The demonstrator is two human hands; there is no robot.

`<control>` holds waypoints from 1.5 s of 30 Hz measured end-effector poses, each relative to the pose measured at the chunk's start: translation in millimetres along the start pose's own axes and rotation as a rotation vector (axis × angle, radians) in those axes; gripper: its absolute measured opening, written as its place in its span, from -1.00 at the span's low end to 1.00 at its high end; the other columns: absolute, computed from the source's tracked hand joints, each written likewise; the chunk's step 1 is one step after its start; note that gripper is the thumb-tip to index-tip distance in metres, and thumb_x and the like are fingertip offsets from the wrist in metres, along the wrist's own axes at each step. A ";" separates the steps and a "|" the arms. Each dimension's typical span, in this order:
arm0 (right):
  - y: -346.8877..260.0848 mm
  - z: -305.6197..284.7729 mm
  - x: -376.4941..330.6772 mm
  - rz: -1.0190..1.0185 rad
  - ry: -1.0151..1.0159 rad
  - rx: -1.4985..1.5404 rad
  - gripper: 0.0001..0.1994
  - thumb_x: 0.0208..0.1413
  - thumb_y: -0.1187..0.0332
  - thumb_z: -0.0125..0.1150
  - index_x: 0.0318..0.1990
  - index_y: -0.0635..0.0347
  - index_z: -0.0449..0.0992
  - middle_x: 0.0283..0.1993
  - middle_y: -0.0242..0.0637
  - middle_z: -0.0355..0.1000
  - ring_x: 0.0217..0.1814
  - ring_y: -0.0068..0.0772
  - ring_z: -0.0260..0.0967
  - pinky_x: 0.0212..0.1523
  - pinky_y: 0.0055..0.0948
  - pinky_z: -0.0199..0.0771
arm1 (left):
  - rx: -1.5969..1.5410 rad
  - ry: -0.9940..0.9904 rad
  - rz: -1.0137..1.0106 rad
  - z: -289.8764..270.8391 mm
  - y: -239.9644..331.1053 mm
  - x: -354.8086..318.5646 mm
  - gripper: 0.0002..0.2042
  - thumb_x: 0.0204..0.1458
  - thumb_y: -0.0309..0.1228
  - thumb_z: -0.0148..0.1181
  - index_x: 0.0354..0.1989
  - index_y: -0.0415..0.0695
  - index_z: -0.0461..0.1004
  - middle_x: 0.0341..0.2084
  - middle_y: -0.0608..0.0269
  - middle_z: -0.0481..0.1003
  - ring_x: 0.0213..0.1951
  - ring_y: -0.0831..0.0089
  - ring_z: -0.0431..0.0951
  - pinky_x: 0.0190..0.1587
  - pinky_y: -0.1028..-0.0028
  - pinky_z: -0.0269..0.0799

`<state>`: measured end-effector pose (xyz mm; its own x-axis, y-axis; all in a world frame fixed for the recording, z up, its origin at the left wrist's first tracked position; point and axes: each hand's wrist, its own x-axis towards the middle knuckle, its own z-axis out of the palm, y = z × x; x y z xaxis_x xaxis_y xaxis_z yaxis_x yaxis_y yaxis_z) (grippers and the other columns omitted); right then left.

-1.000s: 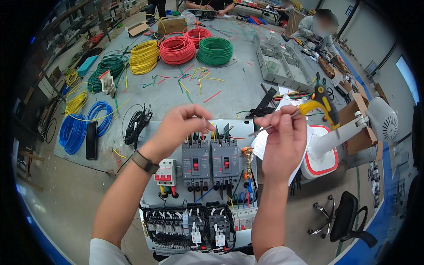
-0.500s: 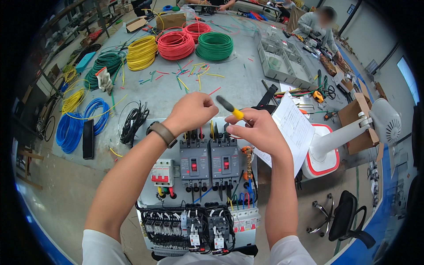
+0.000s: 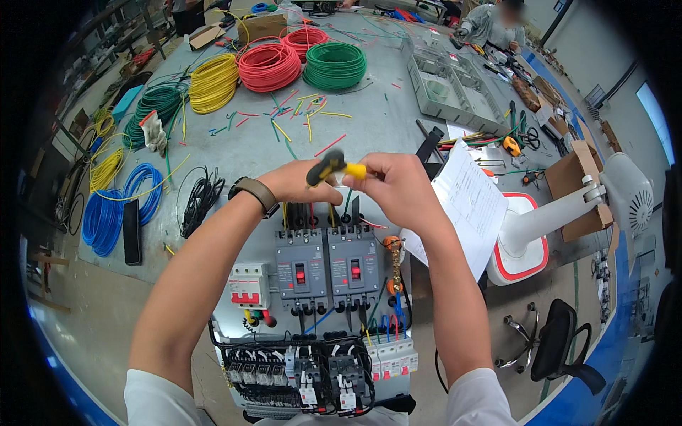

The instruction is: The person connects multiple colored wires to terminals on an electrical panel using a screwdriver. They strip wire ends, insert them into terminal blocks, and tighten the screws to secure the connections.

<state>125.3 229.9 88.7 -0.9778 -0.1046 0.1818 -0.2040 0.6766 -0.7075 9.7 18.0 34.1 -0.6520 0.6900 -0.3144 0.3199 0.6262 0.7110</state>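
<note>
In my right hand (image 3: 398, 186) is a screwdriver (image 3: 337, 169) with a black-and-yellow handle, gripped by thumb and fingers; its shaft does not show. My left hand (image 3: 293, 182), wearing a wrist watch, is curled right beside it, and the handle covers part of its fingers. What those fingers hold, if anything, is hidden. Both hands are above the upper end of two grey circuit breakers (image 3: 300, 272) with red toggles. Yellow, red and green wires come up there. The breakers sit on a mounting plate (image 3: 245, 323) with a smaller white breaker (image 3: 249, 286) to their left.
Lower on the plate are black contactors (image 3: 307, 373) and small white breakers (image 3: 391, 360). Wire coils in yellow (image 3: 213, 84), red (image 3: 268, 67) and green (image 3: 334, 66) stand at the back. Papers (image 3: 465, 206) and a white fan-like device (image 3: 522, 238) are at the right. A person works far right.
The screwdriver has swung and moved left and down, now overlapping my left hand. My hands have come closer together. The view has shifted slightly.
</note>
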 end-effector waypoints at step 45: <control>55.1 0.2 80.2 0.602 -1.002 0.305 -0.61 0.18 -0.07 0.67 -0.24 0.02 0.67 -0.54 -0.75 0.12 -0.54 -0.76 -0.10 -0.49 -0.50 -0.24 | 0.163 0.091 -0.211 16.0 4.0 16.8 -0.69 -0.06 -0.07 0.52 -0.18 0.09 0.72 -0.16 0.23 0.76 -0.03 0.12 0.76 0.02 0.19 0.64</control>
<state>35.7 258.6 64.2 -0.4967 -0.4417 -0.7471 0.4263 0.6257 -0.6533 11.0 37.9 21.5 -0.7728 0.5069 -0.3819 0.2717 0.8080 0.5228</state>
